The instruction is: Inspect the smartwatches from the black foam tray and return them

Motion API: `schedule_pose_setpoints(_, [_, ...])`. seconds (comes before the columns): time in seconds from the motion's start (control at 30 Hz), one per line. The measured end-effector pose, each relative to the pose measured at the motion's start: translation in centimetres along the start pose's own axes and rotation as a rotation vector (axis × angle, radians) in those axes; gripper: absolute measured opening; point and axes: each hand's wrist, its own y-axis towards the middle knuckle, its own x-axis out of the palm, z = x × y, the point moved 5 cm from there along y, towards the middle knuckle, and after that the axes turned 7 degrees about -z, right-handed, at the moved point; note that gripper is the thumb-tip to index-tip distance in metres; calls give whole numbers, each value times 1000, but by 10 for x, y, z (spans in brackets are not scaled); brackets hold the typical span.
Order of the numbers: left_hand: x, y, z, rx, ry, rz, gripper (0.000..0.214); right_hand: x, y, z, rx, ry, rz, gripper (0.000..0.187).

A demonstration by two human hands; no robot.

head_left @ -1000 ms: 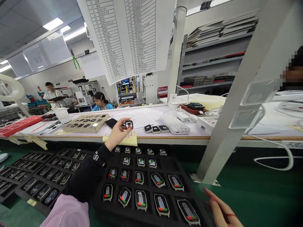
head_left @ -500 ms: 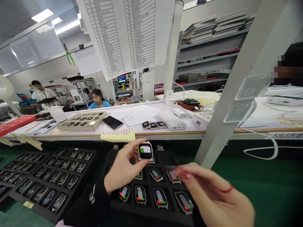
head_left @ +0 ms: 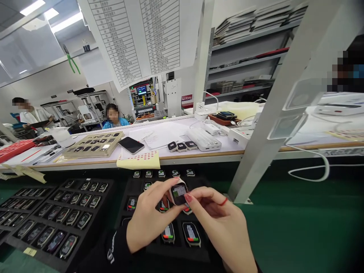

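My left hand (head_left: pixel 150 220) pinches a small smartwatch body (head_left: pixel 178 194) with a lit screen, held above a black tray (head_left: pixel 136 185) of similar watch bodies. My right hand (head_left: pixel 222 223) has come up beside it, and its thumb and forefinger close on the right edge of the same watch. Both hands hover over the middle rows of the tray. Several watch bodies (head_left: pixel 191 233) with red and green screens show below the hands.
A second black tray (head_left: pixel 42 231) of watches lies to the left on the green mat (head_left: pixel 298 227). Behind, a white bench holds a phone (head_left: pixel 131 144), a yellow sticker sheet (head_left: pixel 138 160), a beige tray (head_left: pixel 93 144) and chargers. A slanted white post (head_left: pixel 264 125) stands right. People work farther back.
My left hand brought the watch from the bench down over the tray. My right hand rose from the lower right and closed on the watch.
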Motion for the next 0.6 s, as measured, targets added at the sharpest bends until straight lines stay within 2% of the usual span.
schedule_pose_setpoints(0.3, [1, 3, 5, 87, 17, 46, 48, -2, -2, 3, 41, 14, -12, 11])
schedule_pose_setpoints(0.6, [0, 3, 6, 110, 42, 33, 50, -1, -2, 2, 52, 4, -26, 10])
